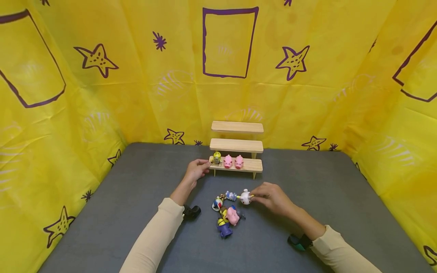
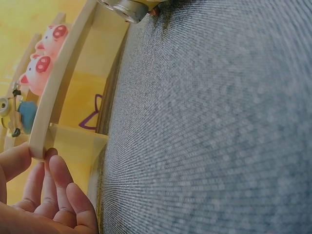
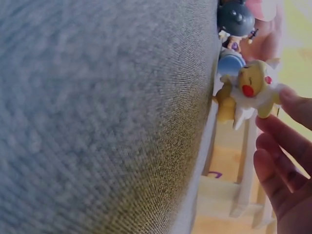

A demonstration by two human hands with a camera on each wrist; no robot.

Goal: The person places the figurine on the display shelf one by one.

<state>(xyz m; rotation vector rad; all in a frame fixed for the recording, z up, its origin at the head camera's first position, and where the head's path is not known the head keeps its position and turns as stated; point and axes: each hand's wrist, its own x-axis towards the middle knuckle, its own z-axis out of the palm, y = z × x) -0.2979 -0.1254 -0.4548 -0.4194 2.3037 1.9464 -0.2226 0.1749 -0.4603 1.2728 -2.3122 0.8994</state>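
Observation:
My left hand (image 1: 197,170) pinches the left end of the lowest board of a wooden tiered stand (image 1: 254,165), thumb above and fingertips beneath in the left wrist view. On that board stand a yellow minion figurine (image 1: 216,157), closest to this hand, and two pink pig figurines (image 1: 227,161). Between thumb and forefinger, my right hand (image 1: 274,196) holds a white-and-yellow figurine (image 3: 258,87) with red cheeks, low over the table. Just left of it lies a small blue-and-white figurine (image 1: 231,195).
Several more figurines lie loosely grouped nearer me, among them a pink pig (image 1: 233,216), a minion in blue (image 1: 224,228) and a white, red and blue one (image 1: 217,204). A yellow printed curtain (image 1: 191,102) rises behind the grey tabletop (image 1: 143,170).

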